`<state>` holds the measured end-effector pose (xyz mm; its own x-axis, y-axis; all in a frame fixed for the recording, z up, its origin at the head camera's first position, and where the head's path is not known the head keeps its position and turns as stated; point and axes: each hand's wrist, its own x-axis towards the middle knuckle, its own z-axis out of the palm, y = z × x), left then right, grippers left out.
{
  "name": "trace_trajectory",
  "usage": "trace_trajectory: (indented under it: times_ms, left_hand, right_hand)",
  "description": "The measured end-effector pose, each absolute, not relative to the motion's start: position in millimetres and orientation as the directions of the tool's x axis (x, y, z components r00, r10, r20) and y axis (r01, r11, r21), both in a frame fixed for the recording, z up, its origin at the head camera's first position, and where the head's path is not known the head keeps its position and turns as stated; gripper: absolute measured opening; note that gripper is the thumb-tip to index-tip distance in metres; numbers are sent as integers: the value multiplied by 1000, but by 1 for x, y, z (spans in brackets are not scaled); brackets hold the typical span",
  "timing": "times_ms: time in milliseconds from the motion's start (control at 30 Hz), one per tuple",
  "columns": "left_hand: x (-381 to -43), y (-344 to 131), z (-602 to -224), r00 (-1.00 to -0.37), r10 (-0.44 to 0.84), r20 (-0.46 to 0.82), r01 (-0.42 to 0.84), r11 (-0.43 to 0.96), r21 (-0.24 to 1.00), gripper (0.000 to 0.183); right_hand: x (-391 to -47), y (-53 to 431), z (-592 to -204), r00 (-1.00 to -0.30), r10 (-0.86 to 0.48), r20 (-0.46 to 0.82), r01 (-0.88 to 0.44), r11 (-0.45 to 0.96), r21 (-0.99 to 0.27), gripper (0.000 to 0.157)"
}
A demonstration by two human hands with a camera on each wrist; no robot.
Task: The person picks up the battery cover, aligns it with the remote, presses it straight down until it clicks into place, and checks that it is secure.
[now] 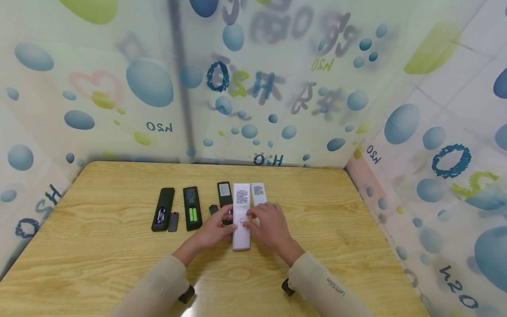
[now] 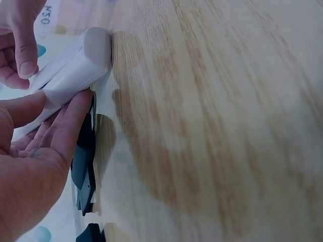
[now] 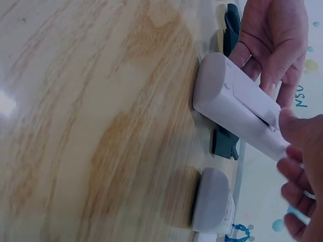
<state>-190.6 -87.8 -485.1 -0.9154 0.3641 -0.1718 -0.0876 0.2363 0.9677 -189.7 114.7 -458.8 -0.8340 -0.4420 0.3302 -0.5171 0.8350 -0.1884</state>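
White remote (image 1: 241, 198): while it lies back upward between the two hands, the grip falls on its lower half.
Left hand (image 1: 215, 226): holds the remote's left side, thumb above, fingers beneath.
Right hand (image 1: 271, 223): thumb beside the battery cover (image 3: 252, 100) (whether it pinches anything, I cannot tell).
Neighbours: black remote (image 1: 224, 190) to the left, second white remote (image 1: 258, 190) right.

Curtained booth, spotted drapes (image 1: 301, 149), wooden table (image 1: 328, 220)
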Motion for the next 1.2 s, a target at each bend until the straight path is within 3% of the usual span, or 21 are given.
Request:
trace_trajectory:
  times_ms: [200, 500, 967, 1200]
  left_hand:
    - [-191, -87, -486, -918, 359, -168, -83, 241, 967, 61]
    - [-190, -89, -485, -915, 377, -141, -47, 248, 968, 61]
    - [-190, -86, -484, -922, 352, -163, -71, 260, 963, 62]
    - [-189, -87, -484, -921, 355, -161, -64, 270, 961, 62]
  right_hand:
    - [-191, 117, -459, -913, -364, 186, -395, 903, -169, 51]
    - [-192, 114, -462, -918, -384, 97, -394, 911, -125, 46]
    - [-192, 112, -465, -922, -376, 90, -385, 914, -131, 46]
    - [-195, 110, -466, -933, -356, 48, -357, 907, -222, 41]
